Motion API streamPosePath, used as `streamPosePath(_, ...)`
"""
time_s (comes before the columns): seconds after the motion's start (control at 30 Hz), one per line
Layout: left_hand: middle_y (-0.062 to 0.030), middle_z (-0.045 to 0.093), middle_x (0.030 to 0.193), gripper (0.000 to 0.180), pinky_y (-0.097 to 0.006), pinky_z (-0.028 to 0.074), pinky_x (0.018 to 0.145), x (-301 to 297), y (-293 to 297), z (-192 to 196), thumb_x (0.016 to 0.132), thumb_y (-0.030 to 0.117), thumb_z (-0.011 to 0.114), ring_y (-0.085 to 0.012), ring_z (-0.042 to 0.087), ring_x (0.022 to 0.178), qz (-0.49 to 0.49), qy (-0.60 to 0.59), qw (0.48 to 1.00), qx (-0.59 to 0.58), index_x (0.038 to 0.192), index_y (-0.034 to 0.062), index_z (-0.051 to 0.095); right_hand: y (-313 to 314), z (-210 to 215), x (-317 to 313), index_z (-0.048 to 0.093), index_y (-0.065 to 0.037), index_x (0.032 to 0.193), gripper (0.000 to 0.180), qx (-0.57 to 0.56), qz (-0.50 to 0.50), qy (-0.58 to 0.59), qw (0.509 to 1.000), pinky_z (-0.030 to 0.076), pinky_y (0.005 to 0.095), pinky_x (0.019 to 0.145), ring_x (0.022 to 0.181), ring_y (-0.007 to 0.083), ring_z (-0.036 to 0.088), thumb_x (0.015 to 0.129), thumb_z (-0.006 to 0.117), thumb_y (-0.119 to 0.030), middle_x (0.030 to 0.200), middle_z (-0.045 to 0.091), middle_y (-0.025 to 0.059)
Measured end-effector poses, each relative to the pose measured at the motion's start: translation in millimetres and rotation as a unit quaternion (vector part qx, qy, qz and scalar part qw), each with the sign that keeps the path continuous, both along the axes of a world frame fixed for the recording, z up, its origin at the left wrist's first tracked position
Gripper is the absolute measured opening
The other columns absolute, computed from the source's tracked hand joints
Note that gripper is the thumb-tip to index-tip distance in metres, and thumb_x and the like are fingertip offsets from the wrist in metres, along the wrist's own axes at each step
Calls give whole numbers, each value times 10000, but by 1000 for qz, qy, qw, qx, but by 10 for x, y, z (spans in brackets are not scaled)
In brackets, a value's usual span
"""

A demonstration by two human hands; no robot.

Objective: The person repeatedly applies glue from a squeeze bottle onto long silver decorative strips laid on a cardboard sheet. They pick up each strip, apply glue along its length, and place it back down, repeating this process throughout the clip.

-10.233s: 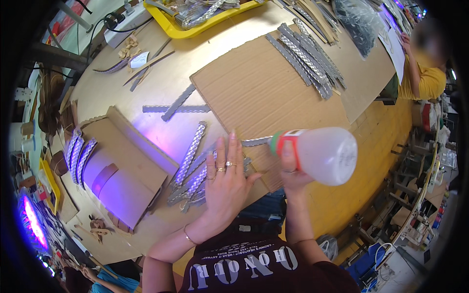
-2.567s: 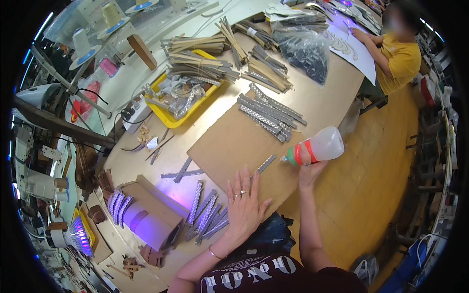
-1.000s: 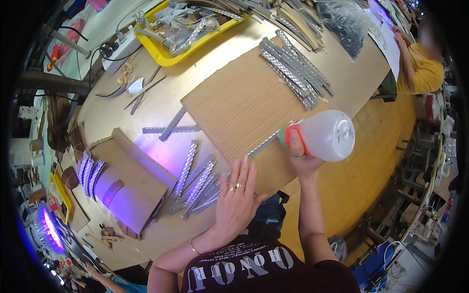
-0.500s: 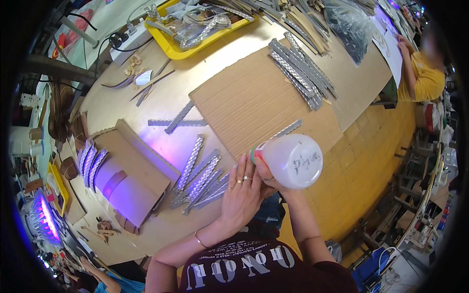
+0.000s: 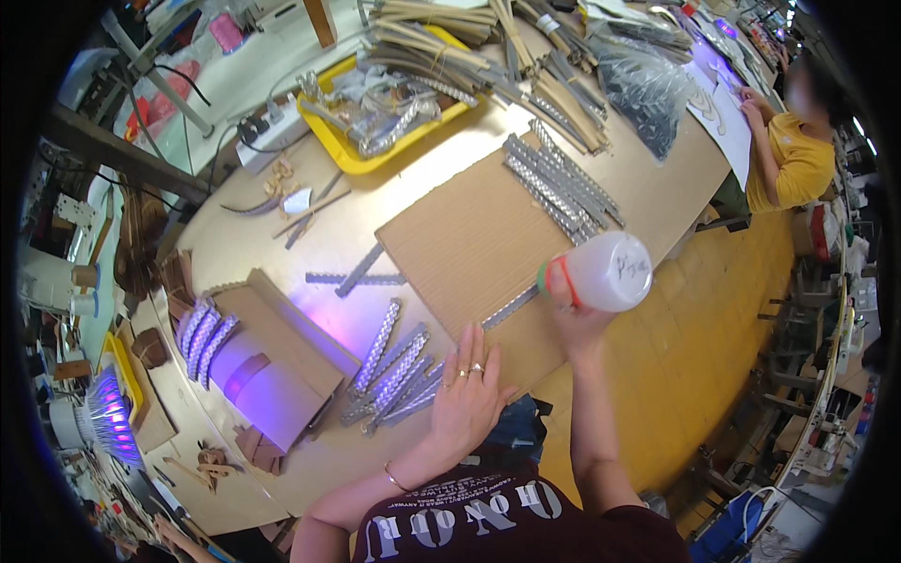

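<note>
I see the right hand (image 5: 572, 314) clenched around a tipped squeeze bottle (image 5: 605, 272), nozzle over the cardboard sheet (image 5: 469, 244); the left hand (image 5: 466, 399) lies released, flat, steadying it beside glittered strips (image 5: 394, 371).

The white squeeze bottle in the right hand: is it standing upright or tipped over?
Tipped. The white squeeze bottle lies nearly sideways in the right hand, its red-and-green nozzle end aimed at a studded strip on the cardboard sheet.
</note>
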State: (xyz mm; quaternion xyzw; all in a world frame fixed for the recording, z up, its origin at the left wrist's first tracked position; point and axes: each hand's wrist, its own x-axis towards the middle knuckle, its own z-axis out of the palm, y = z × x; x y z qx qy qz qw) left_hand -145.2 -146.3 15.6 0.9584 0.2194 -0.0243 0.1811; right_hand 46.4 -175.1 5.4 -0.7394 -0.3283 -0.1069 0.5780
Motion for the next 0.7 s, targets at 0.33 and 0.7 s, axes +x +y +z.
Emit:
streamPosePath(0.33, -284, 358, 1450, 670, -476, 281, 1101, -7, -8, -27, 859, 451, 611, -369, 293, 1398, -10, -13, 1000, 19, 1331, -3, 469, -213, -430, -177, 601, -10, 1047, 480, -112, -1, -137, 984, 516, 349, 779, 794, 244, 658, 695, 828, -243, 863, 665, 100)
streamPosePath(0.7, -122, 586, 1171, 440, -547, 221, 1086, 163, 284, 27, 807, 331, 717, -317, 466, 1211, 41, -151, 985, 72, 1135, 58, 611, -310, -418, 930, 531, -6, 1118, 405, 425, -150, 317, 835, 466, 324, 827, 898, 179, 566, 854, 687, -272, 1024, 569, 72)
